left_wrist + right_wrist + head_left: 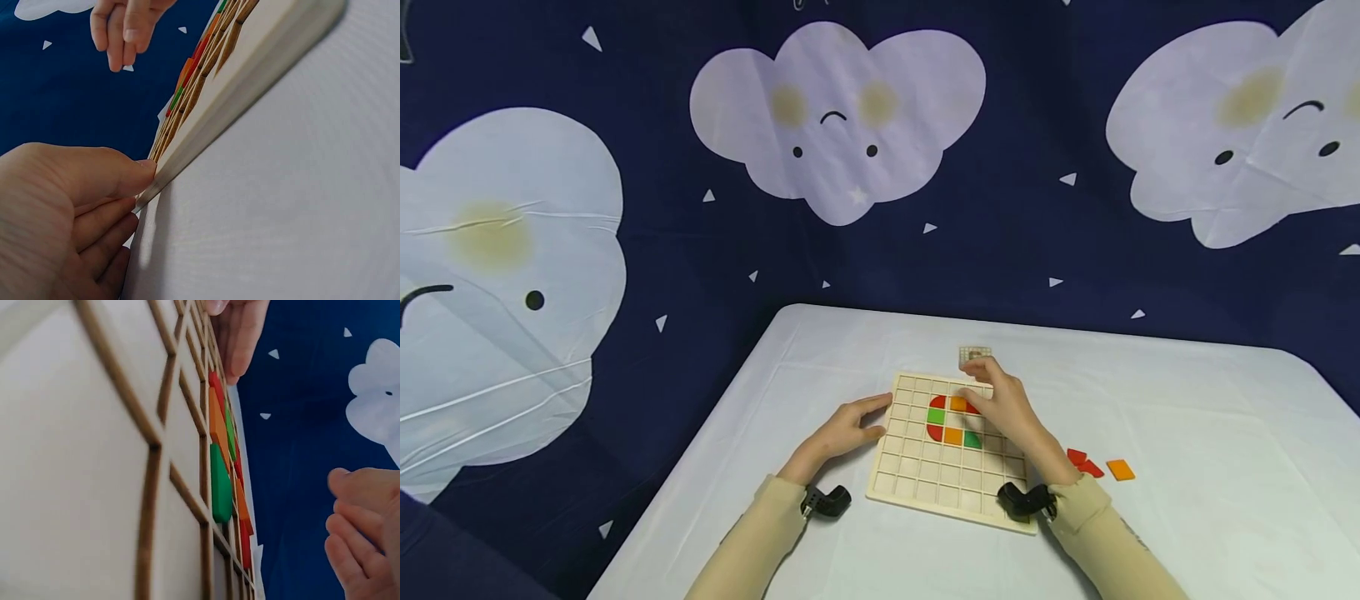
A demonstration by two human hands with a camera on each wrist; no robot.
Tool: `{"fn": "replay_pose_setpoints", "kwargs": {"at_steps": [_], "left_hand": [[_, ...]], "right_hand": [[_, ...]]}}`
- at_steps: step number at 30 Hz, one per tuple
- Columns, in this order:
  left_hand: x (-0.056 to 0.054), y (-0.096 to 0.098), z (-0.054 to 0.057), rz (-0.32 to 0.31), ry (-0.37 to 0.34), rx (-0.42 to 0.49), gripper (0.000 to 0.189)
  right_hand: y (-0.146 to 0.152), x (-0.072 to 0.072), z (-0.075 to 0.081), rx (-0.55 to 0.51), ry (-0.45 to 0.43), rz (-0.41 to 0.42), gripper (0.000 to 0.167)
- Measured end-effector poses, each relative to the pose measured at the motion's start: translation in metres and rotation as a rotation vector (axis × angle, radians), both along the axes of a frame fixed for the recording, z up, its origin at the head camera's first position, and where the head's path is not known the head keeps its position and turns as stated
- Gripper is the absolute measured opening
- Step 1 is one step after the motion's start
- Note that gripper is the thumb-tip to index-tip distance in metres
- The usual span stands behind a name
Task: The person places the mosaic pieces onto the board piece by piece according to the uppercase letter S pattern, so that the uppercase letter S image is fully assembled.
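A square wooden grid board (917, 479) lies on the white table. Set in its cells is a ring of coloured tiles: a light green tile (936, 416), a dark green tile (972, 440), an orange tile (953, 436), another orange tile (958, 403) and several red ones with rounded corners. My left hand (837, 431) rests against the board's left edge, fingers and thumb touching it. Above the upper right part of the board hovers my right hand (1009, 410), its fingers loosely bent and apart. The right wrist view shows nothing between those fingers (359, 519).
Right of the board lie loose red pieces (1091, 469) and a loose orange tile (1121, 470). Behind the board's far edge sits a small card with a grid picture (975, 353), partly covered by the right hand. A dark blue cloud-print cloth (850, 258) hangs behind the table.
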State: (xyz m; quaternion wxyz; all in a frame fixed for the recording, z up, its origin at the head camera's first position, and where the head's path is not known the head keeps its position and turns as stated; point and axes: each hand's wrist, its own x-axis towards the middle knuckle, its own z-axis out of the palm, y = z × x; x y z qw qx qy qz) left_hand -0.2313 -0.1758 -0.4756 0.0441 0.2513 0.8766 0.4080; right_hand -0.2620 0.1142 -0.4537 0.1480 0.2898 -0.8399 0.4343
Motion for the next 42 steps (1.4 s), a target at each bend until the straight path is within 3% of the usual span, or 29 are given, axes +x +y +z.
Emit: {"fn": "replay_pose_setpoints", "kwargs": {"at_steps": [12,30,42], "left_hand": [[-0.001,0.002,0.001,0.014,-0.005,-0.013,0.056],[-0.001,0.001,-0.002,0.026,-0.004,-0.016,0.056],[0.000,0.001,-0.002,0.023,-0.008,-0.012,0.056]], "right_hand": [[0.004,-0.006,-0.020,0.155,-0.030,0.035,0.043],[0.001,-0.009,-0.029,0.163,0.003,0.036,0.046],[-0.005,-0.007,-0.029,0.148,-0.038,0.027,0.041]]}}
